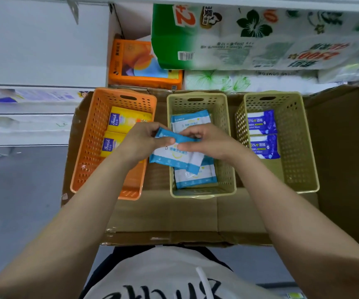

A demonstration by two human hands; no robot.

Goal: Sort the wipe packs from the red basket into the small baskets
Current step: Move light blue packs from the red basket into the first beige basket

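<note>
Both hands hold light-blue-and-white wipe packs (170, 155) above the gap between the orange basket (92, 134) and the middle beige basket (223, 169). My left hand (146, 141) grips their left end and my right hand (206, 141) grips the right end. More light-blue packs (192, 120) lie in the middle basket. Yellow packs (122, 120) lie in the orange basket. Dark-blue alcohol wipe packs (262, 123) lie in the right beige basket (297, 147). No red basket is in view.
The three baskets stand on flattened cardboard (195, 214). Behind them are an orange tissue pack (139, 65) and large toilet-paper packs (249, 37). White shelves (33, 61) run along the left. A cardboard flap (347, 147) rises on the right.
</note>
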